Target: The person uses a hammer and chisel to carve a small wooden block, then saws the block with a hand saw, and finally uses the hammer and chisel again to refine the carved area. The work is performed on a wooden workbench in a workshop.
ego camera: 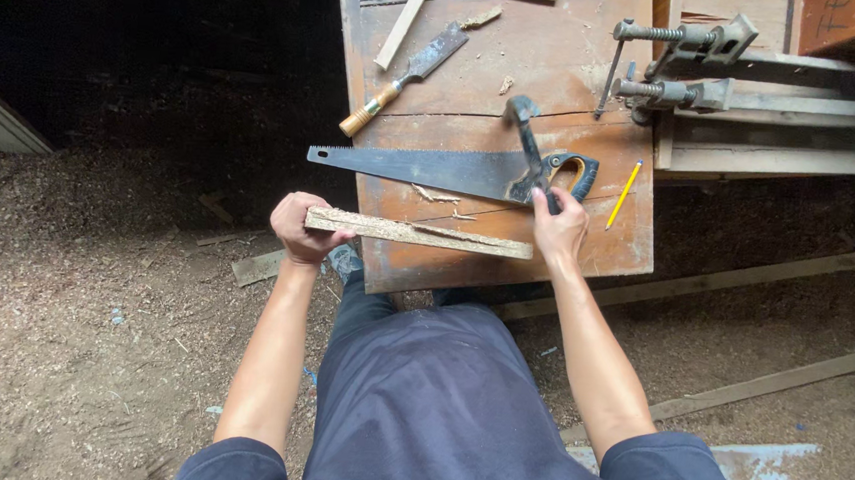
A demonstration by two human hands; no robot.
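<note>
My left hand (298, 227) is closed around the left end of a rough, splintered wooden strip (418, 232), which lies across the near edge of a worn wooden workbench (521, 46). At the strip's right end, my right hand (559, 229) grips the handle end of a dark hammer (527, 137). The hammer's head rests further up the bench, and its handle crosses a handsaw (423, 166). The saw lies flat just beyond the strip, with its blade pointing left and its black handle beside my right hand.
A wooden-handled chisel (404, 76) and a thin pale batten (406, 18) lie at the bench's far left. A yellow pencil (623, 194) sits at the right edge, with two metal bar clamps (681, 62) beyond it. Sawdust covers the floor (70, 325), where loose planks (738, 392) lie on the right.
</note>
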